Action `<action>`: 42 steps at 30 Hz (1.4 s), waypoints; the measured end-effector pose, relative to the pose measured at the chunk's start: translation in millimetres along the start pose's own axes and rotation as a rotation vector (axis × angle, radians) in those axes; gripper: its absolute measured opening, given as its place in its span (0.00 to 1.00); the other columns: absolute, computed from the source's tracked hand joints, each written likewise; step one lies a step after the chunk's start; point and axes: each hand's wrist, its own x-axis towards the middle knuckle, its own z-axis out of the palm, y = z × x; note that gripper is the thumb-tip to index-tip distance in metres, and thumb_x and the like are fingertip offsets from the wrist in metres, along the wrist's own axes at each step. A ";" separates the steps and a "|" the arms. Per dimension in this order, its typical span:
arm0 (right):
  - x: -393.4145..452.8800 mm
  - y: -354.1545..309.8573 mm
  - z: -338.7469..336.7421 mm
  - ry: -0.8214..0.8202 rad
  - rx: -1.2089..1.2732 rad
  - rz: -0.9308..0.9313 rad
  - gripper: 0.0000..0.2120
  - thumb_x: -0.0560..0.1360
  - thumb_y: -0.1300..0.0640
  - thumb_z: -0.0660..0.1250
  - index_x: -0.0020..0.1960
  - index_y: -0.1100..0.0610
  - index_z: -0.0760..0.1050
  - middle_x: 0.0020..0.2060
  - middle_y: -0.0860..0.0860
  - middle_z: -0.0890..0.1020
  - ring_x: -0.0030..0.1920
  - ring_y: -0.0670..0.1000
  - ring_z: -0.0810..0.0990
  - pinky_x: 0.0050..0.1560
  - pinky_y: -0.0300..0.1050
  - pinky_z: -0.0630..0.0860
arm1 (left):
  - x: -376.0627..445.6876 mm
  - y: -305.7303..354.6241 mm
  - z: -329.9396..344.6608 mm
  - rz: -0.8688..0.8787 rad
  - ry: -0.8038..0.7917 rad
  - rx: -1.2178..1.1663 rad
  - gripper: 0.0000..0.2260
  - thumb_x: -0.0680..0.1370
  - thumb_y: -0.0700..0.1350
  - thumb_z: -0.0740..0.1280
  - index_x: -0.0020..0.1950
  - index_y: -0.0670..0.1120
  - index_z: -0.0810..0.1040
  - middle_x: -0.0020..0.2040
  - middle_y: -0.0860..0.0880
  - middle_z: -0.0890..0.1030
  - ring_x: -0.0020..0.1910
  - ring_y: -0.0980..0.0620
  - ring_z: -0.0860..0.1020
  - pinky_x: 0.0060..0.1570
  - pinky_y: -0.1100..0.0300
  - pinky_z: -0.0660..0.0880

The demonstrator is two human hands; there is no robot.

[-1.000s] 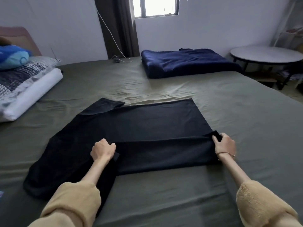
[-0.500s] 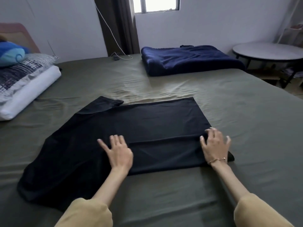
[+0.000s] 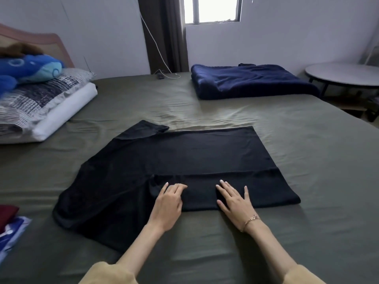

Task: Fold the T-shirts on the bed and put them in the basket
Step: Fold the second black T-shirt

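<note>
Left of the black T-shirt (image 3: 184, 160), a maroon cloth (image 3: 6, 214) and blue-white fabric (image 3: 12, 232) get cut off by the frame edge; the round bench (image 3: 346, 74) is cropped far right too.

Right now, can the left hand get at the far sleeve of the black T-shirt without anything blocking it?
Probably yes. The left hand rests flat on the black T-shirt, and only flat shirt fabric lies between it and the far sleeve. It looks like a long forward stretch, though.

Matt black cloth T-shirt (image 3: 184, 160) on smooth cloth bedsheet (image 3: 307, 140).
</note>
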 end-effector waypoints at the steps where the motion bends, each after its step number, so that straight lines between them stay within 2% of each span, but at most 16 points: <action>1: 1.6 -14.0 1.8 0.032 0.024 -0.046 0.26 0.79 0.44 0.42 0.76 0.49 0.50 0.76 0.43 0.49 0.75 0.41 0.47 0.74 0.56 0.40 | -4.0 -6.8 -7.5 -0.020 0.059 -0.015 0.18 0.77 0.35 0.60 0.66 0.46 0.73 0.62 0.54 0.76 0.62 0.53 0.74 0.70 0.60 0.59; 3: 4.1 -43.8 3.6 0.103 0.092 -0.151 0.24 0.78 0.51 0.47 0.74 0.49 0.57 0.74 0.43 0.58 0.74 0.43 0.56 0.74 0.47 0.47 | -10.5 -26.1 -22.9 -0.087 0.105 -0.011 0.17 0.75 0.34 0.61 0.61 0.47 0.76 0.57 0.54 0.78 0.57 0.54 0.75 0.63 0.60 0.65; 6: 9.8 -85.4 7.5 0.106 0.140 -0.329 0.26 0.76 0.59 0.58 0.73 0.50 0.59 0.73 0.45 0.61 0.72 0.46 0.60 0.71 0.41 0.52 | -20.7 -63.4 -41.1 -0.210 0.100 -0.035 0.16 0.75 0.34 0.60 0.59 0.47 0.76 0.57 0.55 0.77 0.58 0.56 0.74 0.60 0.60 0.64; 10: 14.4 -134.7 12.5 0.072 0.107 -0.568 0.31 0.71 0.60 0.62 0.73 0.50 0.62 0.74 0.48 0.60 0.73 0.49 0.60 0.73 0.49 0.53 | -39.1 -110.6 -61.5 -0.342 0.110 -0.044 0.15 0.75 0.35 0.60 0.57 0.48 0.75 0.54 0.55 0.78 0.57 0.56 0.73 0.58 0.59 0.64; 13: 18.9 -154.4 26.3 0.082 0.022 -0.710 0.30 0.65 0.57 0.65 0.68 0.49 0.68 0.70 0.48 0.68 0.71 0.50 0.65 0.72 0.60 0.54 | -55.3 -135.3 -70.5 -0.429 0.111 -0.046 0.14 0.75 0.35 0.60 0.55 0.49 0.76 0.52 0.56 0.78 0.55 0.56 0.74 0.56 0.59 0.64; 16: 27.5 -180.2 31.3 0.030 -0.047 -0.783 0.29 0.64 0.55 0.66 0.66 0.50 0.70 0.66 0.47 0.73 0.71 0.48 0.65 0.71 0.63 0.43 | -74.3 -171.1 -83.3 -0.530 0.158 0.029 0.11 0.76 0.38 0.61 0.51 0.53 0.77 0.48 0.58 0.78 0.53 0.58 0.74 0.53 0.61 0.58; 18: 29.6 -195.4 25.0 -0.054 -0.066 -0.765 0.27 0.66 0.62 0.64 0.65 0.51 0.70 0.64 0.47 0.72 0.68 0.49 0.67 0.73 0.59 0.37 | -83.0 -195.3 -89.6 -0.599 0.146 0.002 0.10 0.77 0.40 0.60 0.47 0.55 0.78 0.44 0.60 0.80 0.50 0.59 0.75 0.53 0.60 0.58; 20: 35.5 -209.8 18.9 -0.036 -0.081 -0.728 0.28 0.65 0.69 0.60 0.63 0.52 0.71 0.61 0.47 0.74 0.65 0.49 0.70 0.74 0.54 0.40 | -91.1 -215.9 -95.9 -0.687 0.153 -0.332 0.12 0.76 0.40 0.59 0.42 0.52 0.80 0.41 0.57 0.82 0.47 0.56 0.79 0.55 0.59 0.67; 23: 52.3 -228.6 2.3 0.009 0.021 -0.644 0.27 0.65 0.70 0.58 0.61 0.51 0.70 0.58 0.46 0.78 0.61 0.47 0.74 0.69 0.42 0.56 | -95.1 -229.3 -104.5 -0.745 0.300 -0.669 0.16 0.72 0.43 0.54 0.35 0.45 0.81 0.36 0.49 0.83 0.41 0.50 0.80 0.43 0.69 0.72; 26: 81.5 -244.3 -24.2 0.088 0.117 -0.505 0.21 0.69 0.67 0.59 0.58 0.50 0.73 0.54 0.48 0.80 0.56 0.53 0.77 0.52 0.45 0.70 | -92.6 -236.2 -104.5 -0.747 0.354 -0.725 0.18 0.67 0.45 0.52 0.33 0.42 0.80 0.32 0.49 0.82 0.34 0.52 0.76 0.34 0.73 0.68; 29: 115.5 -259.8 -45.2 0.146 0.072 -0.430 0.19 0.72 0.64 0.59 0.59 0.50 0.74 0.54 0.51 0.81 0.56 0.56 0.77 0.51 0.46 0.71 | -89.9 -241.7 -99.2 -0.778 0.408 -0.787 0.20 0.67 0.48 0.51 0.31 0.43 0.80 0.30 0.49 0.81 0.32 0.54 0.75 0.35 0.66 0.68; 33: 159.7 -279.8 -63.8 0.257 -0.024 -0.384 0.19 0.74 0.62 0.61 0.63 0.49 0.72 0.55 0.53 0.81 0.57 0.57 0.77 0.51 0.46 0.71 | -95.7 -242.4 -86.7 -0.805 0.531 -0.769 0.19 0.74 0.55 0.55 0.35 0.48 0.81 0.35 0.55 0.82 0.37 0.58 0.77 0.43 0.60 0.69; 35: 179.2 -289.5 -67.6 0.289 -0.123 -0.388 0.19 0.76 0.61 0.61 0.65 0.49 0.71 0.57 0.52 0.80 0.58 0.56 0.77 0.51 0.46 0.72 | -98.7 -247.8 -81.2 -0.801 0.555 -0.704 0.20 0.75 0.61 0.59 0.41 0.48 0.82 0.39 0.53 0.79 0.42 0.55 0.76 0.46 0.59 0.68; 37: 195.0 -296.3 -68.1 0.288 -0.197 -0.373 0.19 0.77 0.60 0.60 0.66 0.48 0.71 0.59 0.52 0.79 0.58 0.56 0.77 0.51 0.46 0.72 | -100.9 -251.5 -75.1 -0.741 0.561 -0.542 0.27 0.71 0.65 0.56 0.45 0.44 0.82 0.41 0.49 0.79 0.45 0.51 0.76 0.48 0.58 0.68; 39: 205.5 -299.2 -65.1 0.263 -0.246 -0.339 0.18 0.78 0.58 0.60 0.66 0.48 0.71 0.58 0.54 0.79 0.58 0.57 0.77 0.52 0.47 0.71 | -101.5 -254.1 -68.5 -0.711 0.575 -0.393 0.31 0.69 0.62 0.55 0.53 0.39 0.82 0.50 0.44 0.82 0.53 0.46 0.77 0.53 0.60 0.66; 42: 216.5 -296.3 -55.7 0.193 -0.295 -0.269 0.15 0.77 0.55 0.60 0.63 0.51 0.72 0.58 0.55 0.78 0.58 0.57 0.77 0.53 0.46 0.71 | -100.1 -259.0 -62.7 -0.761 0.620 -0.386 0.16 0.71 0.54 0.59 0.48 0.45 0.79 0.46 0.45 0.79 0.49 0.44 0.76 0.49 0.56 0.67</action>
